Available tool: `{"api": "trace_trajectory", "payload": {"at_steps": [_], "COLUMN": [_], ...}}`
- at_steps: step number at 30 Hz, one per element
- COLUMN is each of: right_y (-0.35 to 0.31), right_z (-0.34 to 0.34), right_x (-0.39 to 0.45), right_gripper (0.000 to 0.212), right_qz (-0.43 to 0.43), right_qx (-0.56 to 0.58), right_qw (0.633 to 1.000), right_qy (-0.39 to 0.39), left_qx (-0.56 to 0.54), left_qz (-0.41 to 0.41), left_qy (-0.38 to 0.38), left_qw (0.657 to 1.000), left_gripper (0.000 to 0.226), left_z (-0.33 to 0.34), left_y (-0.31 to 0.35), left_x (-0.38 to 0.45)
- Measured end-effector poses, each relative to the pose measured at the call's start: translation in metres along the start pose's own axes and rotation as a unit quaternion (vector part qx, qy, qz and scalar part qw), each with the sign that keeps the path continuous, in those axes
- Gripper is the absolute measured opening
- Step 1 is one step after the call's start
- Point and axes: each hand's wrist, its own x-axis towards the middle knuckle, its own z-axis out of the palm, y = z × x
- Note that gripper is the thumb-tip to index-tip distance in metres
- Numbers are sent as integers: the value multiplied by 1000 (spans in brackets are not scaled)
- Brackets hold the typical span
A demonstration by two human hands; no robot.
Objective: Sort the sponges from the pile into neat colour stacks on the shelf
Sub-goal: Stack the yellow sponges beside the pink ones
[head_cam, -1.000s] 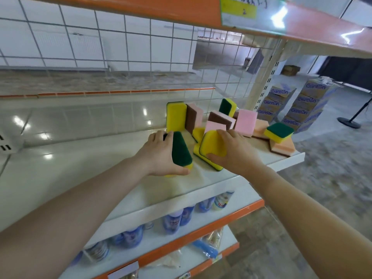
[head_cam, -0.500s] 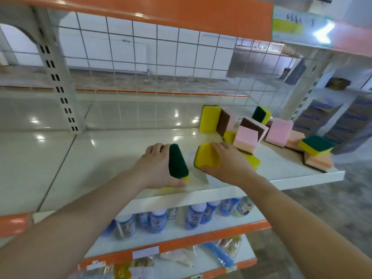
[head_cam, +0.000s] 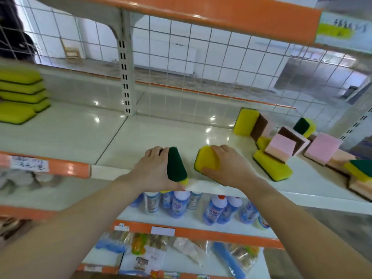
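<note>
My left hand grips a yellow sponge with its green scouring side turned towards me, held on edge over the front of the white shelf. My right hand grips a second yellow sponge just to the right, yellow face up. A loose pile of sponges lies at the shelf's right end: yellow-green ones, pink ones and brown-backed ones. At the far left stands a neat stack of yellow-green sponges.
A perforated upright post and a wire grid back the shelf. An orange-edged shelf hangs overhead. Below are rows of blue bottles and, lower down, bagged goods.
Both hands have drawn their sponges leftwards, away from the pile. My view has swung left, bringing the post and the yellow-green stack at the far left into sight.
</note>
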Motion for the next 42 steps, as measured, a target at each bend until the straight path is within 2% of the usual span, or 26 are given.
{"api": "trace_trajectory", "payload": {"at_steps": [19,30,42], "right_y": [-126,-225,-329], "right_z": [22,42,69], "right_x": [62,98,127], "right_gripper": [76,77,82], "right_qz": [-154,-175,-165], "right_qx": [27,24,18], "right_qw": [987,982,984], "right_qy": [-42,-63,-62], "left_qx": [7,19,38], "left_qz": [-146,-171,-163], "left_qy": [53,57,47], "left_qw": [988,983,985], "left_gripper": [119,117,118], "left_z": [-33,-66,-99], "left_y": [-107,-198,-299], "left_x": [-65,-92,-118]}}
